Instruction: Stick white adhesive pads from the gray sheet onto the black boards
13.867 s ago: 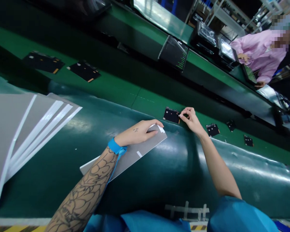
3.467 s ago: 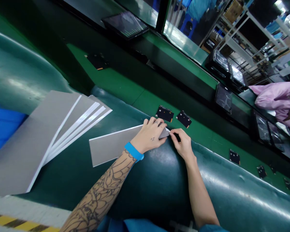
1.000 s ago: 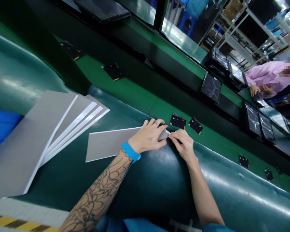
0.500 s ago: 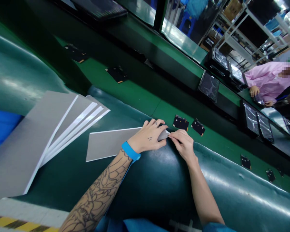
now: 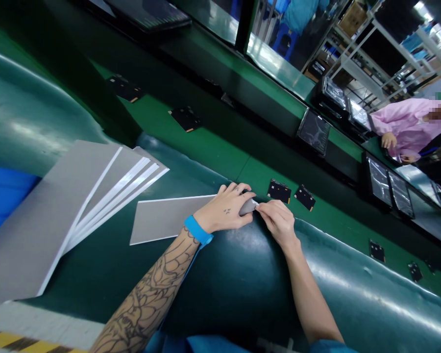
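Head: right fingers [image 5: 267,209] pinched at tip of grey board [image 5: 165,215]

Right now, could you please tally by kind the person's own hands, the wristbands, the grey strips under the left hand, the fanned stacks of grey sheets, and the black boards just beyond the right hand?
Hands: 2, left hand and right hand
Blue wristband: 1
Grey strip: 1
Fanned stack of grey sheets: 1
Black boards: 2
Total: 7
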The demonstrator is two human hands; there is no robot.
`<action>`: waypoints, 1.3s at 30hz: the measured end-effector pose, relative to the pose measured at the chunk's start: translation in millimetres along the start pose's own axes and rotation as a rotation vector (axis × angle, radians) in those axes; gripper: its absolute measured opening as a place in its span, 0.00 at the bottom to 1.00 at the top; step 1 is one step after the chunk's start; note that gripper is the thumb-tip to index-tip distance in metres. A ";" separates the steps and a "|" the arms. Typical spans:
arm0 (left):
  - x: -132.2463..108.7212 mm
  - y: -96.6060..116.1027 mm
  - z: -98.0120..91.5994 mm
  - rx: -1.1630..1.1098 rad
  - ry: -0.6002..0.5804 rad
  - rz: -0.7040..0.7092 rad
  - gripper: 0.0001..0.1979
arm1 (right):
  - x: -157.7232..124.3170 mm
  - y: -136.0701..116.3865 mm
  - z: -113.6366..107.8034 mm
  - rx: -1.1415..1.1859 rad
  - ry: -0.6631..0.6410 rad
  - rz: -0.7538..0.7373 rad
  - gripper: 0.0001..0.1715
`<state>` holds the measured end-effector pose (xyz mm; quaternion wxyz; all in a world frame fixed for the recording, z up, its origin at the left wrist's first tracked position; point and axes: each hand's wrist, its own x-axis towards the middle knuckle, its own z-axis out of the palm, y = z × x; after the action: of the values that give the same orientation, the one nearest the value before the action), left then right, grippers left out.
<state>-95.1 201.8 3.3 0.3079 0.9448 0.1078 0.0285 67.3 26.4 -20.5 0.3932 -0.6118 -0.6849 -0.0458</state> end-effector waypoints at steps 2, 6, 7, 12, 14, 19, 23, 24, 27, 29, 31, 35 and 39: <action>-0.2 0.1 -0.1 -0.004 0.001 0.000 0.28 | 2.8 -1.1 -1.4 0.013 -0.037 0.036 0.16; -0.5 0.4 -0.2 -0.012 0.007 0.003 0.28 | 8.9 -4.5 -6.0 0.011 -0.136 0.114 0.09; -0.5 0.5 -0.3 -0.013 0.007 0.003 0.28 | 10.3 -5.3 -7.1 0.002 -0.152 0.128 0.08; -0.3 1.8 -2.7 -0.015 -0.016 -0.005 0.28 | 12.7 -7.0 -10.2 0.025 -0.175 0.156 0.07; -0.3 2.1 -3.5 -0.020 -0.017 -0.006 0.28 | 11.3 -6.7 -10.5 0.041 -0.172 0.160 0.08; -0.6 1.0 -3.4 -0.017 -0.021 -0.001 0.29 | 7.5 -4.6 -11.7 0.039 -0.183 0.121 0.13; -1.3 -0.3 -4.3 -0.031 -0.024 0.007 0.30 | 7.4 -3.2 -13.3 0.051 -0.166 0.084 0.16; -1.5 -0.5 -4.9 -0.037 -0.028 0.008 0.30 | 7.7 -3.2 -13.7 0.053 -0.160 0.079 0.16; -2.1 -0.8 -6.9 -0.054 -0.048 0.009 0.30 | 8.9 -3.7 -14.6 0.073 -0.148 0.064 0.16; -2.4 -0.9 -7.9 -0.062 -0.057 0.007 0.31 | 10.1 -4.6 -15.0 0.092 -0.152 0.062 0.15; -2.6 -1.0 -8.5 -0.068 -0.063 0.005 0.31 | 11.5 -6.0 -15.2 0.097 -0.165 0.072 0.14; -2.8 -1.3 -8.5 -0.083 -0.061 0.010 0.30 | 14.1 -9.6 -15.4 0.104 -0.187 0.103 0.12; -2.4 -1.7 -8.4 -0.107 -0.077 0.008 0.31 | 15.6 -12.5 -15.1 0.119 -0.201 0.130 0.10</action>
<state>-98.8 207.4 9.1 0.3620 0.9278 0.0905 -0.0010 64.6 27.6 4.4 0.3605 -0.6319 -0.6812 0.0819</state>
